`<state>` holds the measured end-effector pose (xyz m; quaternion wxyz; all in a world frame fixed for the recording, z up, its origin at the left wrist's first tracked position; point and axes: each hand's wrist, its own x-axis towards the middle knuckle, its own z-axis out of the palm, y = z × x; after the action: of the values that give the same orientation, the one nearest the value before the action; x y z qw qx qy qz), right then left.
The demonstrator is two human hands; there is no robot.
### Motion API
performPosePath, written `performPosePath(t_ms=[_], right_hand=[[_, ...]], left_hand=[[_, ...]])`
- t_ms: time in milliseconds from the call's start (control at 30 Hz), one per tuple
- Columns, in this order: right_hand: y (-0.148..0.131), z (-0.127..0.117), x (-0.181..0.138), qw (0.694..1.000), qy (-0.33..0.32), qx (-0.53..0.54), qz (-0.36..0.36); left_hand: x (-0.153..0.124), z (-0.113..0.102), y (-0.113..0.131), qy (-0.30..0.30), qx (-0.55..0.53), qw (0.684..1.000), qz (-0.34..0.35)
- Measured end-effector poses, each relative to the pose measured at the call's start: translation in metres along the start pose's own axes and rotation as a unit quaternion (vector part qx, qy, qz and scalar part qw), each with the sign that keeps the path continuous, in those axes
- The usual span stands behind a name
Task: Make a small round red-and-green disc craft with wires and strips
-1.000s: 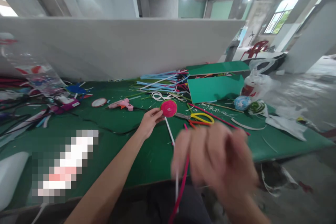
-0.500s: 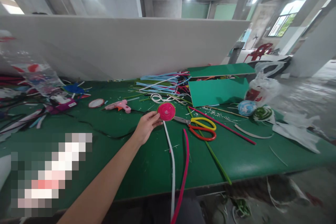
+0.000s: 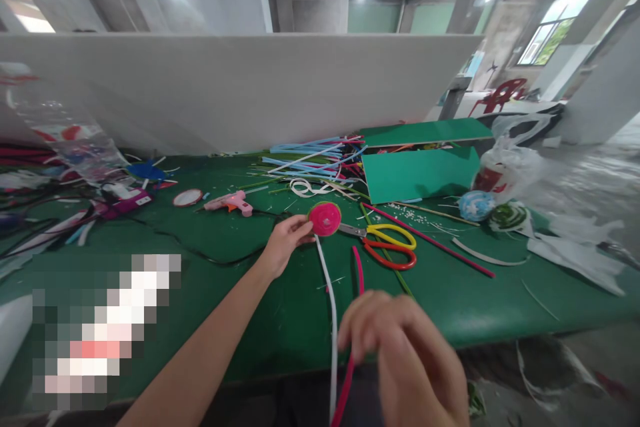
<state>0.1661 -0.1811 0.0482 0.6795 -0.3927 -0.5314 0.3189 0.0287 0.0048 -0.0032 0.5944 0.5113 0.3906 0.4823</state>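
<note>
My left hand (image 3: 286,241) pinches the edge of a pink coiled disc (image 3: 325,219) with a green rim, held just above the green table (image 3: 210,280). A white strip (image 3: 327,293) runs from the disc toward me, with a pink strip (image 3: 356,267) beside it. My right hand (image 3: 405,353) is low in the view near the table's front edge, fingers curled around the lower end of the pink strip. Yellow and red scissors (image 3: 387,245) lie just right of the disc.
A pink glue gun (image 3: 231,201) lies left of the disc, its black cord trailing across the table. Coloured strips (image 3: 315,157), a green box (image 3: 420,170), coiled balls (image 3: 477,205), plastic bags (image 3: 515,167) and a grey partition (image 3: 225,87) fill the back.
My right hand left the view half a second ago and has come back in at the bottom, at the pink strip. My left hand and the disc shifted slightly right.
</note>
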Motion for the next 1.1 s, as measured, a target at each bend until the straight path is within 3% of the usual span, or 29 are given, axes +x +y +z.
performPosePath(t_ms=[67,167,233,300,400,467,567,667,733,800,933,1100], right_hand=[[0.015,-0.021,0.020,0.972,0.036,-0.232,0.009],[0.042,-0.046,0.033,0.871,0.023,-0.490,-0.003],[0.057,-0.052,0.033,0.810,-0.020,-0.587,0.000],[0.068,-0.048,0.031,0.769,-0.059,-0.637,0.010],[0.078,-0.035,0.031,0.750,-0.103,-0.652,0.037],[0.082,-0.029,0.034,0.758,-0.115,-0.641,0.043],[0.084,-0.030,0.043,0.793,-0.099,-0.595,0.083],[0.077,-0.041,0.057,0.860,-0.070,-0.489,0.126],[0.067,-0.049,0.072,0.920,-0.061,-0.364,0.130],[0.055,-0.055,0.092,0.959,-0.077,-0.220,0.162],[0.037,-0.054,0.142,0.981,-0.107,-0.082,0.142],[0.044,-0.045,0.206,0.990,-0.111,-0.041,0.079]], left_hand=[[-0.001,0.001,0.000,-0.010,0.035,0.999,0.003],[-0.003,0.003,0.001,0.000,0.065,0.998,0.001],[-0.004,0.004,0.002,0.019,0.062,0.998,-0.002],[-0.005,0.004,0.003,0.032,0.051,0.998,0.001],[-0.004,0.002,0.003,0.047,0.046,0.998,0.022],[-0.003,0.000,0.002,0.071,0.053,0.995,0.045],[0.000,-0.005,0.001,0.124,0.068,0.986,0.086],[0.001,-0.007,0.000,0.159,0.079,0.977,0.119],[0.000,-0.005,0.000,0.162,0.090,0.974,0.133],[-0.003,-0.003,0.000,0.140,0.116,0.974,0.137],[-0.009,0.004,-0.002,0.071,0.186,0.973,0.117],[-0.009,0.009,-0.001,0.063,0.205,0.970,0.117]])
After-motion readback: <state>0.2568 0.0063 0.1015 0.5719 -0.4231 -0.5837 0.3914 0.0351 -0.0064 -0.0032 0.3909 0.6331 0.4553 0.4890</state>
